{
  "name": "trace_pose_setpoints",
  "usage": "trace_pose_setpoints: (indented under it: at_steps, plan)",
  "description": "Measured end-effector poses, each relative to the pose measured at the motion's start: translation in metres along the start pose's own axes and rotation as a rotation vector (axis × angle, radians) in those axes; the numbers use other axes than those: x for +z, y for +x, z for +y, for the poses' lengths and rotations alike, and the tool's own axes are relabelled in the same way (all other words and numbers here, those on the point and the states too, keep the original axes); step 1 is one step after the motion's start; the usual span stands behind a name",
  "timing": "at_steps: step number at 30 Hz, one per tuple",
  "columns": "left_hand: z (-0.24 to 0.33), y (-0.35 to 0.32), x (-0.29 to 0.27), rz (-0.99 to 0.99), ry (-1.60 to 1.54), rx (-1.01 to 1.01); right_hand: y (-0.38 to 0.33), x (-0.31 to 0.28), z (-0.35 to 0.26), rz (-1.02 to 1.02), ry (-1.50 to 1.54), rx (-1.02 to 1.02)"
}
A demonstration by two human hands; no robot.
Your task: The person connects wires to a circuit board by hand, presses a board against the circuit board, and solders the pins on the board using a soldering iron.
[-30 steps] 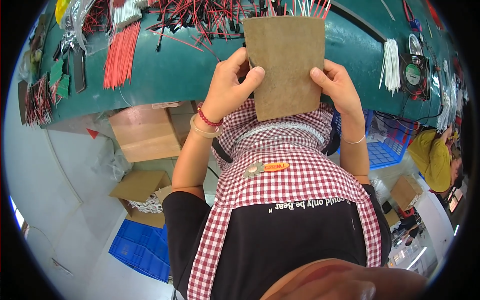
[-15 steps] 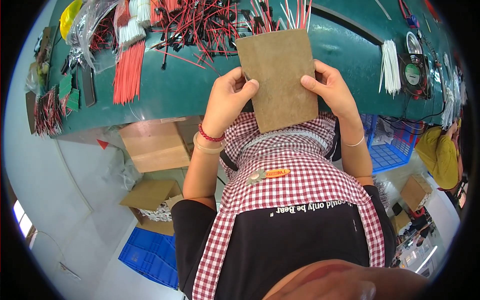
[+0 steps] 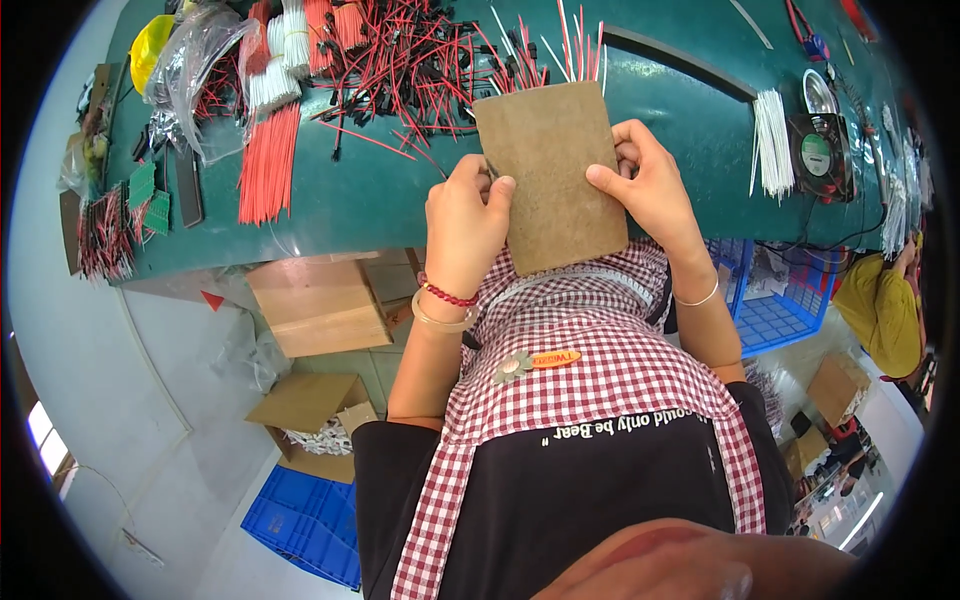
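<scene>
A flat brown board (image 3: 552,175), like thick cardboard, is held tilted between my two hands at the table's front edge. My left hand (image 3: 468,212) is closed at its left edge, thumb on the face and fingers partly hidden. A small dark piece shows between that thumb and forefinger, too small to name. A red wire (image 3: 432,160) runs up from beside the same hand. On the other side, my right hand (image 3: 650,180) grips the right edge, thumb in front and fingers behind. Red and white wires (image 3: 575,50) stick out beyond the board's far edge; their lower ends are hidden.
Tangled red wires with black connectors (image 3: 400,70) lie at the back. A red wire bundle (image 3: 268,165) and green circuit boards (image 3: 150,200) are to the left. White wires (image 3: 772,145) and a black fan (image 3: 822,155) stand right. A blue crate (image 3: 775,315) sits below the table.
The board has come slightly nearer to me and a little left, still in both hands. More of the wires behind it shows. The whole view has shifted a little.
</scene>
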State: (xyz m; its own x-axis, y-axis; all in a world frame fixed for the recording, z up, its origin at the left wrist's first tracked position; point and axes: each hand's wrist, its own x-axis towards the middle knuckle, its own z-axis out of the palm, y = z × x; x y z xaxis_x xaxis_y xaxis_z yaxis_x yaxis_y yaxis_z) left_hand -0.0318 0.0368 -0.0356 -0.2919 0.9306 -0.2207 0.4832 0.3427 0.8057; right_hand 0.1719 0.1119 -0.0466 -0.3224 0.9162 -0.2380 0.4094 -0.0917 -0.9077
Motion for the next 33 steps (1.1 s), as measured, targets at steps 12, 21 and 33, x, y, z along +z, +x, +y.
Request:
trace_pose_setpoints:
  at_steps: [12, 21, 33]
  plan:
    - [-0.016, 0.001, 0.016, -0.003, -0.17, -0.046, -0.002, 0.004, -0.005, -0.019, -0.069, 0.065]
    - [-0.019, 0.003, 0.018, -0.073, -0.658, -0.164, 0.003, 0.021, 0.021, 0.016, 0.259, 0.065]
    - [-0.028, 0.013, 0.048, 0.117, -0.843, -0.082, 0.021, 0.03, 0.023, 0.045, 0.462, 0.039]
